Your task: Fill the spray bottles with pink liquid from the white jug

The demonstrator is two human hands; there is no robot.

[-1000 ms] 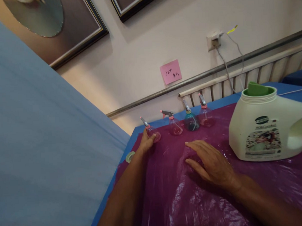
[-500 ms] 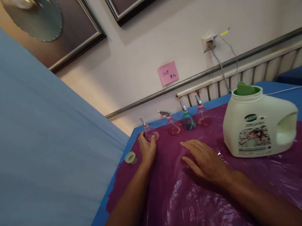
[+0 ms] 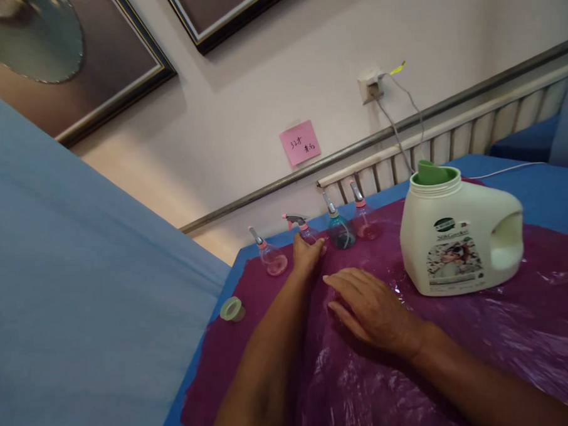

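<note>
My left hand (image 3: 308, 254) is closed round the body of a clear spray bottle (image 3: 309, 234) with a grey and pink trigger head. To its left stands another clear spray bottle (image 3: 275, 262) with pinkish liquid, tilted in view. On the right of the held one are a teal spray bottle (image 3: 341, 234) and a pink-tinted spray bottle (image 3: 365, 225). My right hand (image 3: 370, 306) hovers or rests over the purple plastic sheet (image 3: 348, 386), fingers stretched out, holding nothing. Near the left edge lies a pale green cap (image 3: 232, 310).
A large cream jug (image 3: 459, 237) with a green insert in its mouth stands at the right. Behind are a radiator (image 3: 450, 140), a socket with cables (image 3: 371, 87) and a pink note (image 3: 300, 143). A blue curtain (image 3: 70, 279) hangs along the left.
My left hand has let go of the leftmost spray bottle and moved right onto the second one. The right hand keeps its pose. The view has shifted slightly right.
</note>
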